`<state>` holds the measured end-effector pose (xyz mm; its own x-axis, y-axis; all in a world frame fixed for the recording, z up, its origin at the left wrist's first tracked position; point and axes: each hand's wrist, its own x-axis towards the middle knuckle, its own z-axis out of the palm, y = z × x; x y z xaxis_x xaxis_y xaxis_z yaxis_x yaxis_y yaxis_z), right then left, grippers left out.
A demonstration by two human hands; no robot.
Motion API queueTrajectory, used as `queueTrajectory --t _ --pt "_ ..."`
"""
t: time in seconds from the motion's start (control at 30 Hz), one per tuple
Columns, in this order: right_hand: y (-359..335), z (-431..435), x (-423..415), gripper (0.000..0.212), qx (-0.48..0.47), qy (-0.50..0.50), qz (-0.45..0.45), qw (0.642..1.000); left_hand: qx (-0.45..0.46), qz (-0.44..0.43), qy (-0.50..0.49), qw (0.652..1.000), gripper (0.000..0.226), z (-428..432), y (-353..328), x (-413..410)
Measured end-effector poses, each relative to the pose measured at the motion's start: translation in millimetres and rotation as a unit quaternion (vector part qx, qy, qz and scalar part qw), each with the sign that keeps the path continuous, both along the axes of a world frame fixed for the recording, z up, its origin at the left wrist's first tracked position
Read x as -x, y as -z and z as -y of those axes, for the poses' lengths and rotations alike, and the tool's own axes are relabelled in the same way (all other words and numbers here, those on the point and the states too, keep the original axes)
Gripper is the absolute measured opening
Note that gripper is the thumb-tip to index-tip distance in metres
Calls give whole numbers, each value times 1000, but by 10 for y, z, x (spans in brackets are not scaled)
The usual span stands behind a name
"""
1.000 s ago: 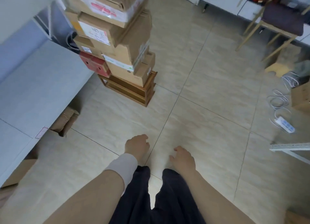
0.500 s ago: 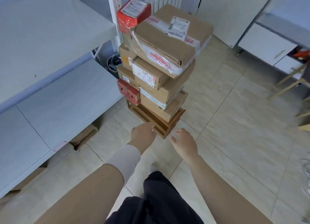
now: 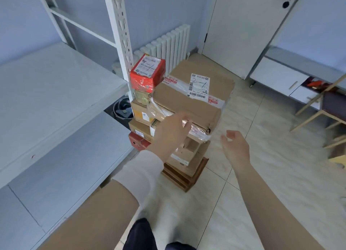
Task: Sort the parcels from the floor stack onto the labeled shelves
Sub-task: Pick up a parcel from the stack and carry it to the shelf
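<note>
A stack of several parcels stands on a low wooden stand (image 3: 187,176) on the tiled floor. On top lies a large brown box (image 3: 194,98) with a white shipping label and clear tape. Beside it, at the stack's left, sits a small red box (image 3: 148,72) with a white label. My left hand (image 3: 171,132) is raised in front of the large box's near left corner, fingers loosely bent, holding nothing. My right hand (image 3: 235,145) hovers open just right of the stack, apart from it.
White metal shelving (image 3: 56,92) with two bare shelf boards runs along the left; its upright post (image 3: 119,34) stands right behind the stack. A radiator (image 3: 168,43) and a door (image 3: 243,24) are behind. A low cabinet (image 3: 280,75) and a wooden chair (image 3: 322,107) stand at the right.
The view has lifted from the floor toward the stack. Both hands have risen from knee height to the top box's level, left hand now in front of it.
</note>
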<state>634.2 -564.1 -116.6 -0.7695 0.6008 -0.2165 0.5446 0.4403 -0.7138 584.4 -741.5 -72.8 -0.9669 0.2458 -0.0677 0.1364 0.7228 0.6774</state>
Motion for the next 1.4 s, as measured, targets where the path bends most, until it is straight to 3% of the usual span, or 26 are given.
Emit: queueTrajectory --t 0.13,0.4,0.7,0.9,1.17,1.4 --pt "-75 135 324 44 53 72 -27 996 -13 -19 19 1000 38 266 -79 558" --pt "-28 150 789 65 180 176 -60 966 -99 52 -9 994 49 467 13 1566" --pt "135 -57 1084 69 307 165 -59 935 -168 181 -20 969 56 309 304 2130" --pt "186 27 1097 64 345 172 -77 919 -188 259 -2 947 61 346 491 2168" --pt "197 150 1041 55 329 219 -112 912 -224 273 4 936 58 349 538 2201" --pt "141 201 740 53 314 284 -170 890 -226 286 80 928 56 137 381 2204"
